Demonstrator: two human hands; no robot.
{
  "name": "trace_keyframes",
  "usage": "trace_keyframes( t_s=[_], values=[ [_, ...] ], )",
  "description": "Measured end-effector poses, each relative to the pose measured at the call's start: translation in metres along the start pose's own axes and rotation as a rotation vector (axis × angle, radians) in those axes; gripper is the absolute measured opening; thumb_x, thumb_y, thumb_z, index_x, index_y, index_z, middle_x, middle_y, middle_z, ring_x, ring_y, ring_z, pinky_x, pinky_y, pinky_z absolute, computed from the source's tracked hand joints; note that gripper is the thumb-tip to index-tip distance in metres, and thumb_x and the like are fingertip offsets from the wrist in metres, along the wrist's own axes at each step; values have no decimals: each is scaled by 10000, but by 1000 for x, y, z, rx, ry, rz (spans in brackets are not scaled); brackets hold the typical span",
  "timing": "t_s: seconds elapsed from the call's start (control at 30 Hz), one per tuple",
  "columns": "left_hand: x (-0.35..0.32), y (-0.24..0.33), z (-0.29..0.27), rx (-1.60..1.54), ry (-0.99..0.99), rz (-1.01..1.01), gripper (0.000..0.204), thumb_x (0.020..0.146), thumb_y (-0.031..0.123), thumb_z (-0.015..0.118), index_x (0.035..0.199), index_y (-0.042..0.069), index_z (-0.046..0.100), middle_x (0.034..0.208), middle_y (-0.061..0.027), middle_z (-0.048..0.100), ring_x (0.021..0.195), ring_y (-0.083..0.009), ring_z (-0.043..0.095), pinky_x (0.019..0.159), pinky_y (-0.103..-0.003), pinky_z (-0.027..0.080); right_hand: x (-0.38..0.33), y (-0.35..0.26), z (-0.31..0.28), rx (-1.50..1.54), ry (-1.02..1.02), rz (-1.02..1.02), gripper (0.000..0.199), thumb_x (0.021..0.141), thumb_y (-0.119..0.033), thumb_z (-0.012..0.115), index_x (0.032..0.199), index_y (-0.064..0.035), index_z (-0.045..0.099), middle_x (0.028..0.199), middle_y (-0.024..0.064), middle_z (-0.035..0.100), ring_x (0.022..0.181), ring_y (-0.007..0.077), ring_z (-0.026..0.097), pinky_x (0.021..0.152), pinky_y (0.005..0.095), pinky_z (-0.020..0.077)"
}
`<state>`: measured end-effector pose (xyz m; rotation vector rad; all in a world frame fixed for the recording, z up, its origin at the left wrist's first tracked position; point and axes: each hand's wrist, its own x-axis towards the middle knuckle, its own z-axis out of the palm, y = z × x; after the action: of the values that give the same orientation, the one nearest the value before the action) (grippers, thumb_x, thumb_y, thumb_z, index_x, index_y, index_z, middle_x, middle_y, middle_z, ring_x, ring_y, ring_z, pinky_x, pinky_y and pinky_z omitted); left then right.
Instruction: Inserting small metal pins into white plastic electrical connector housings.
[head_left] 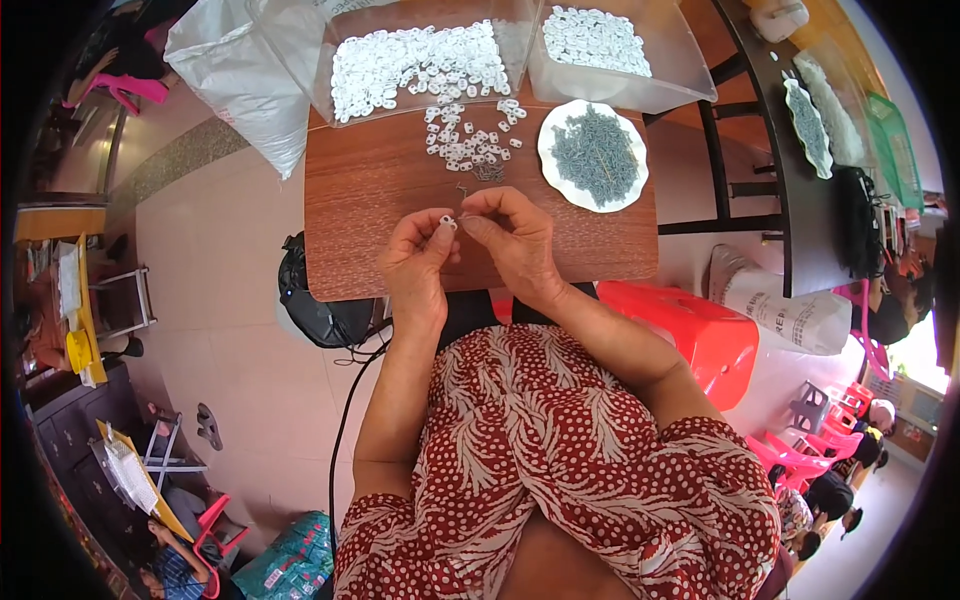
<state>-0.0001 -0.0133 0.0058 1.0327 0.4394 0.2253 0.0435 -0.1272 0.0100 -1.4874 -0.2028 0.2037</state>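
My left hand (418, 262) pinches a small white plastic piece (448, 223) with holes between thumb and fingertips, above the front half of the wooden table (360, 200). Close beside it, my right hand (522, 248) has thumb and forefinger brought together; what they hold, if anything, is too small to make out. Beyond the hands lies a loose pile of similar white pieces (470, 140). At its near edge sits a little heap of dark, thin screw-like pieces (488, 173). To the right, a white wavy-rimmed plate (552, 178) carries many grey screw-like pieces (596, 155).
Two clear plastic bins (690, 85) along the table's far edge hold many white pieces. A white sack (235, 75) hangs by the far left corner. A red plastic stool (690, 335) and a black bag (325, 300) flank the near side. Other people sit farther off.
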Motion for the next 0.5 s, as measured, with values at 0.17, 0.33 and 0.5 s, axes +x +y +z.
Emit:
trace_keyframes(
  t_s=[0.17,0.33,0.5],
  values=[
    [-4,7,-1,90,-11,-24,72,842,44,605,908,16,600,787,6,579,629,-58,509,557,-183,423,-1,-1,2,3,-10,27,143,801,34,601,939,3,591,858,11,597,793,60,552,706,198,468],
    [-5,10,-4,163,-16,-26,49,850,61,596,887,28,595,774,19,567,612,-47,480,546,-173,394,-1,0,3,-50,-39,3,148,799,34,601,944,3,591,851,7,594,786,58,549,699,199,473],
    [-2,10,-9,220,-55,-1,27,845,42,585,872,36,586,751,31,545,608,-39,445,546,-171,369,-2,-1,4,-34,-67,16,154,798,32,602,948,5,587,850,7,592,773,58,544,686,208,483]
  ],
)
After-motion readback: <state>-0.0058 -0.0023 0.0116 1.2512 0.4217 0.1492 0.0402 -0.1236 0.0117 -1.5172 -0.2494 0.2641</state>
